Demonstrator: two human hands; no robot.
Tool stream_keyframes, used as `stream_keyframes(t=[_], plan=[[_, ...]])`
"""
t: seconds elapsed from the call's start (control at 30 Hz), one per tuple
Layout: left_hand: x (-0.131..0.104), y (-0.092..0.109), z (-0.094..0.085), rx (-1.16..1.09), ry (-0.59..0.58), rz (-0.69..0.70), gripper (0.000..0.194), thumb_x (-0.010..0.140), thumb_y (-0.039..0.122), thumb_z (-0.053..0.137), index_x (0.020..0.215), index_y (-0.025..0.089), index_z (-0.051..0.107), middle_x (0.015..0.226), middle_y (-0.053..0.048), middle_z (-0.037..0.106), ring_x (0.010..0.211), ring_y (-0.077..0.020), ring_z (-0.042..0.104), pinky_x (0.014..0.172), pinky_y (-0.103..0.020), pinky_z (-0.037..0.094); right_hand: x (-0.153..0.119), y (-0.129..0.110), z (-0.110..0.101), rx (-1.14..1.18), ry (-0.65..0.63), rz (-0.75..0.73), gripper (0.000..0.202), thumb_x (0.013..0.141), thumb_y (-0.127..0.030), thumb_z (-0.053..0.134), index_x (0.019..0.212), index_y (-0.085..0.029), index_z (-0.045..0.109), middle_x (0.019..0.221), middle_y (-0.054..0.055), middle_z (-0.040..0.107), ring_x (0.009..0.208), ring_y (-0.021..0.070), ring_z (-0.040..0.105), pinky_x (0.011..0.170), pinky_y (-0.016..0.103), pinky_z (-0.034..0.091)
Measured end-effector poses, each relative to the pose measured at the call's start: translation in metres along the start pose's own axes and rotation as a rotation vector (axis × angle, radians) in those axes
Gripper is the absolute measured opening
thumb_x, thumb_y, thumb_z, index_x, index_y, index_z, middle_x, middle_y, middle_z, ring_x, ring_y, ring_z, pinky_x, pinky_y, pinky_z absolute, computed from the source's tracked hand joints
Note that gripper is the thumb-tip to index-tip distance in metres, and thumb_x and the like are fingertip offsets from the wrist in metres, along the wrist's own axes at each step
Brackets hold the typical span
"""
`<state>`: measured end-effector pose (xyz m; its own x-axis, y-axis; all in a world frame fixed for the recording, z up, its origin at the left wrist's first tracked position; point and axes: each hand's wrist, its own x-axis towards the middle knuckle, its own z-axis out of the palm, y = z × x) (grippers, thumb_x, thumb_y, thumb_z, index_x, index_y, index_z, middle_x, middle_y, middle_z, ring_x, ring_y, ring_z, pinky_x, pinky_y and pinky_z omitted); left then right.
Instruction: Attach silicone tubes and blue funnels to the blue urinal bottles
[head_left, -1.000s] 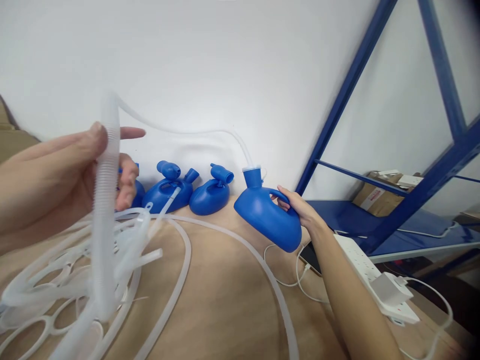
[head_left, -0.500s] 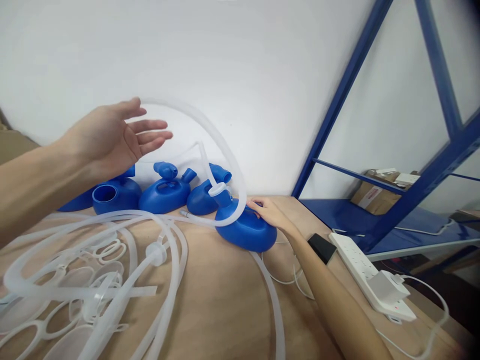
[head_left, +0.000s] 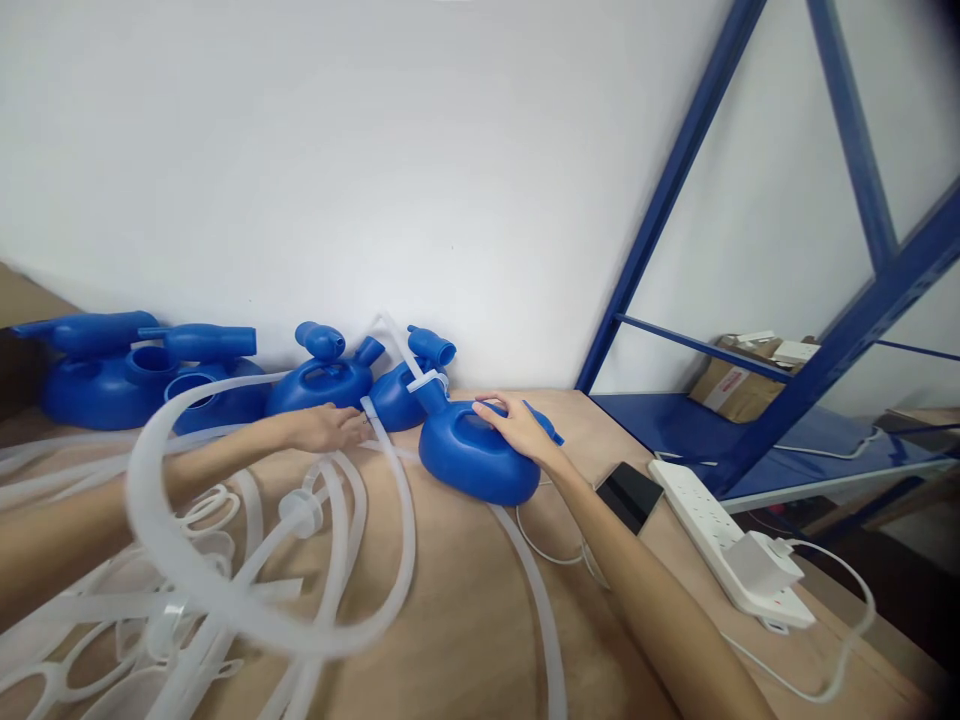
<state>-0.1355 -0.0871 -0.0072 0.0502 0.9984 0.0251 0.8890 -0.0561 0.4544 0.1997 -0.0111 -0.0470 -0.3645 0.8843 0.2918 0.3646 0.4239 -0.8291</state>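
Blue bottle (head_left: 476,465), neck (head_left: 433,399) up-left, long axis sideways, right hand (head_left: 517,425) clasping it, left hand (head_left: 324,428) grip unclear

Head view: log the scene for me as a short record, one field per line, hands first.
Left grip: beside the free end of a looping pale tube; contact unclear
Right grip: on the handle of the front blue bottle
Bottle neck: white cap, thin tube rising from it
Behind: four more blue bottles along the wall
Right side: dark phone, white power strip with charger
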Motion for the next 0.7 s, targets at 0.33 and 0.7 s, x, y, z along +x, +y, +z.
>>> stream_keyframes(t=[0.33, 0.7], plan=[[0.058, -0.007, 0.047, 0.243, -0.325, 0.013, 0.077, 0.090, 0.075, 0.035, 0.152, 0.032, 0.051, 0.145, -0.012, 0.062, 0.131, -0.0383, 0.055, 0.109, -0.049, 0.039, -0.002, 0.004, -0.020, -0.197, -0.011, -0.086, 0.038, 0.094, -0.053, 0.063, 0.119, -0.025, 0.069, 0.117, 0.007, 0.076, 0.111, 0.0270, 0.070, 0.101, 0.043, 0.049], [0.041, -0.003, 0.053, 0.315, -0.110, -0.229, 0.079, 0.078, 0.084, 0.043, 0.109, 0.019, 0.074, 0.110, -0.023, 0.075, 0.106, -0.0477, 0.067, 0.082, -0.055, 0.052, 0.007, 0.020, -0.016, -0.164, 0.177, -0.077, 0.051, 0.104, -0.058, 0.038, 0.127, -0.022, 0.067, 0.129, 0.010, 0.071, 0.120, 0.0223, 0.065, 0.107, 0.037, 0.048]])
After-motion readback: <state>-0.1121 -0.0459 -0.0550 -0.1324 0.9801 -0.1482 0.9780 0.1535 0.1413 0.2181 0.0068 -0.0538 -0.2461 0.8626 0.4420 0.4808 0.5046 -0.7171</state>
